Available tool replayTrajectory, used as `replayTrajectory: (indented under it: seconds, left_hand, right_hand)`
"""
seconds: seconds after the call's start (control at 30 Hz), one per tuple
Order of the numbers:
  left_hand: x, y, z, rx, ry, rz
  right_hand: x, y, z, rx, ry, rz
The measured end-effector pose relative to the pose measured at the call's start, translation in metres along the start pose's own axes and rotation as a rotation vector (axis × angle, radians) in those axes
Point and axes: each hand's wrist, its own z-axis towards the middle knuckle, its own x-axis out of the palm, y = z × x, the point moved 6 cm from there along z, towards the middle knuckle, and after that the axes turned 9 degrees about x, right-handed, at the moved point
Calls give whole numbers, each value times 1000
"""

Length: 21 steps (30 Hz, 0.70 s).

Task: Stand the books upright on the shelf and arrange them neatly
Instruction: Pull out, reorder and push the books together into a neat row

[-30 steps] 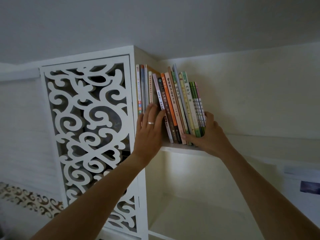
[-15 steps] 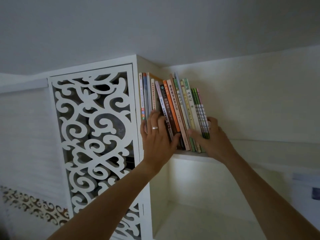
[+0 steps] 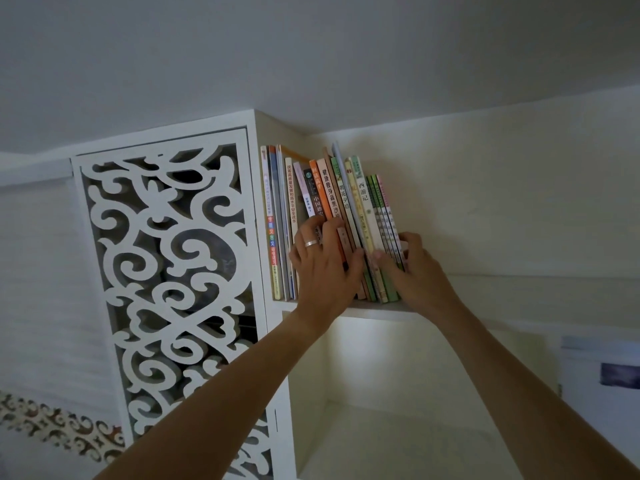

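Observation:
A row of several thin books [image 3: 349, 199] stands on the white upper shelf [image 3: 377, 310], packed against the cabinet's side wall at the left. The leftmost ones are upright; those from the middle to the right lean with their tops to the left. My left hand [image 3: 322, 265], a ring on one finger, lies flat with spread fingers over the lower spines of the middle books. My right hand [image 3: 412, 268] presses against the outer face of the green and pink books [image 3: 382, 216] at the row's right end, fingertips on their spines.
A white cabinet door with a cut-out scroll pattern [image 3: 169, 265] stands left of the shelf. The shelf runs on to the right along the pale wall [image 3: 519, 202]. Below is another white compartment [image 3: 398, 427]. The ceiling is close above the books.
My left hand slid right along the spines, from the left books to the middle ones. My right hand kept pushing the right end, and the leaning books stand a little steeper and tighter.

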Motion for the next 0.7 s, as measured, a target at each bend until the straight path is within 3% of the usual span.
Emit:
replayTrajectory:
  seconds: [0.7]
  left_hand:
    - [5, -21, 14, -94, 97, 119]
  right_hand:
    - [2, -6, 5, -4, 4, 8]
